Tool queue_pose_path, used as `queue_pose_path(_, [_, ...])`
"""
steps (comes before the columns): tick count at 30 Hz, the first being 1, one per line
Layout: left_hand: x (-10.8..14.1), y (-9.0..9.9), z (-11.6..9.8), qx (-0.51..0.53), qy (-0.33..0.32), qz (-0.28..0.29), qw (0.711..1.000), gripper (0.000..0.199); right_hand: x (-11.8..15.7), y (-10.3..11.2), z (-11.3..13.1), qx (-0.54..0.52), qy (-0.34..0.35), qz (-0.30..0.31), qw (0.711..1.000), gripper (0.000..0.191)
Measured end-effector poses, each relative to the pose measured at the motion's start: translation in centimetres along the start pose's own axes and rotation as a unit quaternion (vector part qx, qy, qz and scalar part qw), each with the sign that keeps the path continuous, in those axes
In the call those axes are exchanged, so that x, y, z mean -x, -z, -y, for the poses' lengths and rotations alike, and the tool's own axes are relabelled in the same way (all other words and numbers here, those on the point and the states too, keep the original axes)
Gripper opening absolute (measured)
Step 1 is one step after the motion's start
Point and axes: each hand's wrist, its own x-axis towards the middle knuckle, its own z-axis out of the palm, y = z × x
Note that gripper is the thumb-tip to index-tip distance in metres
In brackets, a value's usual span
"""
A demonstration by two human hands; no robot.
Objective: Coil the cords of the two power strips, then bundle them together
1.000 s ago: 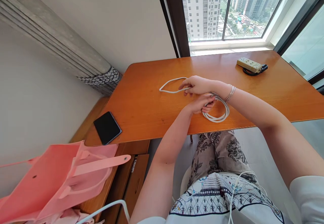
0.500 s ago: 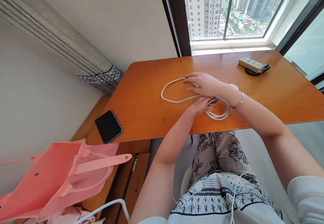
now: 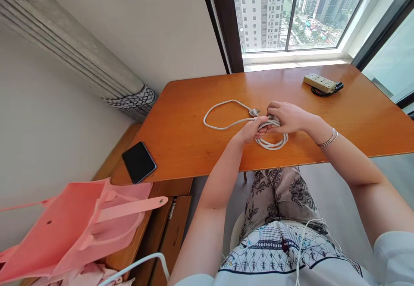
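Observation:
A white cable point(image 3: 273, 146) lies coiled near the front edge of the wooden table point(image 3: 187, 148). My left hand point(image 3: 254, 129) is closed on the left side of the coil. At the coil's upper right, my right hand point(image 3: 287, 117) has its fingers bent round the cable, close to my left fingertips. From the coil a loose loop runs out to the left and back to a plug point(image 3: 254, 112), which rests on the table just beyond my left hand.
A beige power strip point(image 3: 320, 82) with a black cord sits at the back right. A black phone or tablet point(image 3: 139, 162) lies at the table's left corner. Below it is an open pink bag point(image 3: 74, 221). A window is behind the table.
My right hand has moved right and down from the plug end to the coil, uncovering the plug. The coil, in my left hand, has shifted slightly left.

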Motion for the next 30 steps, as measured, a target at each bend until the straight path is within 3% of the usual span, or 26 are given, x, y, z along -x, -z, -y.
queue_pose_path(8, [-0.1,0.2,-0.1,0.001,-0.044,0.001,0.999,0.027,-0.1,0.1,0.4,0.013,-0.043,0.031,0.998,0.047])
queue_pose_path(19, [-0.6,0.1,-0.1,0.005,-0.142,-0.118,0.983,0.010,-0.5,-2.1,-0.8,-0.052,-0.064,-0.047,0.996,0.038])
queue_pose_path(23, [-1.0,0.7,0.0,-0.008,-0.160,-0.149,0.976,0.013,-0.1,-2.6,-1.1,-0.091,-0.091,-0.083,0.988,0.038])
queue_pose_path(26, [-1.1,1.1,0.3,-0.085,-0.151,-0.160,0.972,0.035,0.5,-2.7,-1.5,-0.117,-0.103,-0.106,0.982,0.035])
queue_pose_path(28, [-0.8,1.3,0.7,-0.202,-0.175,-0.208,0.941,0.048,0.9,-2.5,-1.9,-0.124,-0.113,-0.123,0.978,0.033])
queue_pose_path(30, [-0.3,1.6,1.0,-0.316,-0.227,-0.287,0.875,0.051,1.3,-2.4,-2.3,-0.125,-0.127,-0.144,0.973,0.031])
